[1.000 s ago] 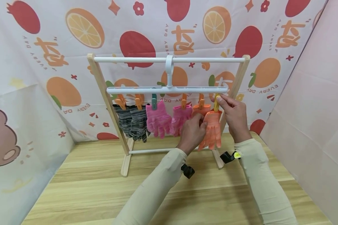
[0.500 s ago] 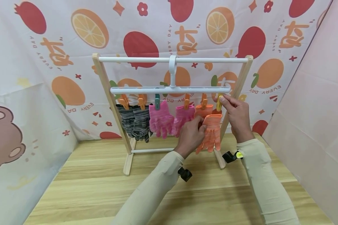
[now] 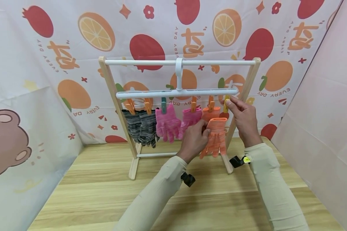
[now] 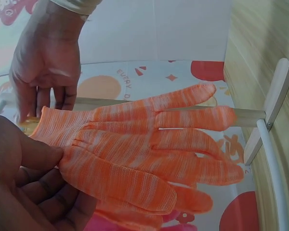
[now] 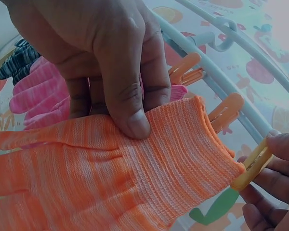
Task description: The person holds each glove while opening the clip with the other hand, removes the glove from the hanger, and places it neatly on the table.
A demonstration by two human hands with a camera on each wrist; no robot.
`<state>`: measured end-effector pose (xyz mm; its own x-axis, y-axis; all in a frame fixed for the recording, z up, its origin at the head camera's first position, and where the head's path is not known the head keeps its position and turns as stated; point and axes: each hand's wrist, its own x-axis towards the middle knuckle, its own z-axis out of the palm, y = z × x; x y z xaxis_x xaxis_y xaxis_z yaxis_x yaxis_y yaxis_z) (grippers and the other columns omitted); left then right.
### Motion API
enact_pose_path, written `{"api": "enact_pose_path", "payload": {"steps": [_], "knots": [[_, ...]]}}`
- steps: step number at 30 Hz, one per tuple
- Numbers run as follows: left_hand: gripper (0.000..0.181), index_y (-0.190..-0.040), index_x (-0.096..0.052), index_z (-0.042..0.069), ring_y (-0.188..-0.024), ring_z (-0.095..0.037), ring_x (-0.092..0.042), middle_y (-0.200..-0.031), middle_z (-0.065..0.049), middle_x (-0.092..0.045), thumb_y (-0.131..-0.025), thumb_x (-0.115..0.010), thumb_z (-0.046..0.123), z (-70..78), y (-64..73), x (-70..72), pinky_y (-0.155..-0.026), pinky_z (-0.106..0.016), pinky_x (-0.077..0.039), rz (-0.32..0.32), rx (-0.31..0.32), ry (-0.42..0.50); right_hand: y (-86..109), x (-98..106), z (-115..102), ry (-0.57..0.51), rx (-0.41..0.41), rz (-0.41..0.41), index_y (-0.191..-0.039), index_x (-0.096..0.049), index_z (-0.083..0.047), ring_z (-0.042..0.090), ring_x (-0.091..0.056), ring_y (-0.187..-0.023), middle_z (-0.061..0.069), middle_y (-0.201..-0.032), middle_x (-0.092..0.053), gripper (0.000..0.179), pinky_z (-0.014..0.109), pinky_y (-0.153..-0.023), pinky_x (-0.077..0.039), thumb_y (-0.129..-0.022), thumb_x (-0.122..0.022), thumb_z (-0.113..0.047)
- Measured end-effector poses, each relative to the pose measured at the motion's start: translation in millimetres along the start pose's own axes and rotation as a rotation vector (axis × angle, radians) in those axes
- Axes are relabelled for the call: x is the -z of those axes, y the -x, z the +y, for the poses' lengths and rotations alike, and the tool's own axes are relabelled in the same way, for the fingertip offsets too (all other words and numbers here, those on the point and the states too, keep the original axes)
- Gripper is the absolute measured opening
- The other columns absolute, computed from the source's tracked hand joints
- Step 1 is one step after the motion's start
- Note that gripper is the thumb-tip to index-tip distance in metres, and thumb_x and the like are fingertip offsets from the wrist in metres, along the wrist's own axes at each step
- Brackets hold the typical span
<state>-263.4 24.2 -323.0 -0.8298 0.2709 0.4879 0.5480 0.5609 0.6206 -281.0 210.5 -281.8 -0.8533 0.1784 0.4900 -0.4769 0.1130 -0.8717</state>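
Observation:
My left hand (image 3: 193, 140) pinches an orange knitted glove (image 3: 216, 136) near its cuff, thumb in front, as the left wrist view shows. The glove's fingers point down. Up at the hanger's right end, my right hand (image 3: 244, 121) pinches a yellow clothespin (image 3: 226, 106) between thumb and fingers. In the head view the cuff sits just below this clothespin, apart from it; in the right wrist view the clothespin's (image 5: 253, 169) tip lies at the cuff corner. Behind hangs another orange glove (image 3: 210, 112) from an orange clothespin (image 3: 211, 104), partly hidden.
A light blue hanger (image 3: 150, 94) hooks over the white rail (image 3: 219, 63) of a wooden-legged rack (image 3: 115, 96). From it hang pink gloves (image 3: 168, 122) and grey-black gloves (image 3: 147, 126) on clothespins. The rack stands on a wooden table (image 3: 98, 192) before a printed cloth backdrop.
One second ago the yellow clothespin met the front orange glove's cuff. The glove has since dropped slightly below it in my left hand. My right hand still pinches the clothespin; the view shifted a little.

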Motion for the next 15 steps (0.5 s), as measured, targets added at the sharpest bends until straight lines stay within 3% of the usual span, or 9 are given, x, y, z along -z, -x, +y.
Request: {"api": "enact_pose_path", "payload": {"steps": [7, 15], "knots": [[0.008, -0.104, -0.064, 0.009, -0.064, -0.013, -0.052, -0.08, 0.001, -0.061, -0.104, -0.059, 0.016, -2.1, 1.5, 4.3, -0.057, -0.026, -0.043, 0.007, -0.007, 0.01, 0.1, 0.8, 1.1, 0.043, 0.024, 0.008, -0.139, -0.064, -0.014, 0.019, -0.057, -0.123, 0.001, -0.12, -0.073, 0.042, 0.042, -0.111, -0.039, -0.101, -0.064, -0.032], [0.01, -0.109, -0.064, 0.01, -0.067, -0.014, -0.053, -0.083, 0.001, -0.061, -0.104, -0.059, 0.018, -7.0, 5.3, 8.8, -0.058, -0.026, -0.045, -0.002, 0.016, 0.048, 0.6, -0.1, -1.2, 0.024, 0.012, 0.012, -0.14, -0.061, -0.009, 0.019, -0.056, -0.114, -0.002, -0.119, -0.073, 0.043, 0.032, -0.1, -0.043, -0.102, -0.064, -0.029]]}}
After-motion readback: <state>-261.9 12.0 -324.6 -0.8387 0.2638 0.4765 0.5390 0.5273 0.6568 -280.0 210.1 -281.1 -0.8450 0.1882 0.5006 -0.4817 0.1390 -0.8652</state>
